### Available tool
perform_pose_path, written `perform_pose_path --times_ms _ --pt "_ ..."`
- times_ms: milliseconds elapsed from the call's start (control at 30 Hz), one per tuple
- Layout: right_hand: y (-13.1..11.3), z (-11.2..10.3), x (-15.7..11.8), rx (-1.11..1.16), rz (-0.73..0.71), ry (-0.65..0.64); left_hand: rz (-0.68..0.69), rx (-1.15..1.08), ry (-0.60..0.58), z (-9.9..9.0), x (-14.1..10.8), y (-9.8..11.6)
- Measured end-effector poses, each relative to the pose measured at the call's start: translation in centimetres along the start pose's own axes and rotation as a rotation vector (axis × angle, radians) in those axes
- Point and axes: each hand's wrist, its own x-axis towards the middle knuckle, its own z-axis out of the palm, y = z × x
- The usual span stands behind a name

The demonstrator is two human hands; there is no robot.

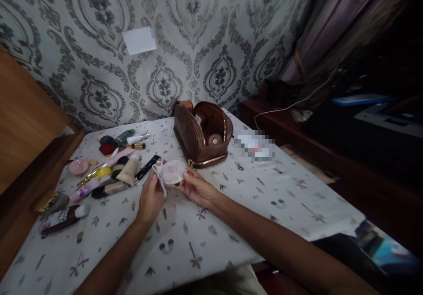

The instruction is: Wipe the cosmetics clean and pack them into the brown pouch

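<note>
A round, pale compact (173, 172) is held up over the table, just in front of the brown bag. My left hand (151, 197) grips a white cloth (160, 177) against the compact's left edge. On the opposite edge, the fingers of my right hand (199, 188) are closed on the compact. The brown leather bag (191, 137) stands unzipped behind my hands, with a few items partly visible inside. To the left lie several cosmetics, among them a beige tube (129, 170), a black slim tube (148, 167) and a pink sponge (78, 166).
A dark red bottle (62, 219) and a gold-lidded jar (49, 201) lie at the left of the patterned tablecloth (211, 246). A blurred packet (254, 145) is right of the bag. Wooden furniture (29, 110) borders the left side; a patterned wall stands behind.
</note>
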Motion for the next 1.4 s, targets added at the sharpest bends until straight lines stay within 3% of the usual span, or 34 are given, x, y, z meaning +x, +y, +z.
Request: perform_pose_path --times_ms 100,200,300,467,633,700,900,1067,1233,1400 --pt "-0.2 -0.1 0.1 0.042 -0.016 0.041 -0.036 -0.061 -0.064 -0.1 0.0 0.6" --pt "-0.5 -0.2 0.0 0.084 -0.009 0.098 -0.124 -0.18 -0.038 0.2 -0.2 1.0" --pt "-0.6 -0.3 0.0 0.084 0.012 0.153 -0.118 -0.167 -0.003 0.5 -0.6 1.3" --pt "-0.5 0.1 -0.2 0.0 -0.048 0.163 0.052 -0.097 -0.019 0.7 -1.5 1.3" --pt "-0.2 0.3 -0.2 -0.092 -0.065 0.141 0.308 0.139 -0.059 0.2 -1.5 1.0" --pt "-0.1 0.4 -0.3 -0.112 -0.072 0.138 0.337 0.184 -0.066 0.0 -1.3 1.0" --pt "-0.6 1.4 -0.8 -0.168 -0.086 0.091 0.079 0.055 -0.037 -0.1 -0.9 1.3" --pt "-0.6 1.4 -0.6 -0.248 -0.146 0.112 0.048 0.006 -0.045 0.0 -1.1 1.3" --pt "-0.2 0.6 -0.1 -0.418 -0.277 0.136 0.179 0.101 -0.083 -0.1 -1.1 1.0" --pt "-0.4 0.6 -0.5 -0.583 -0.289 0.113 0.344 0.198 -0.13 -0.2 -0.9 0.4"
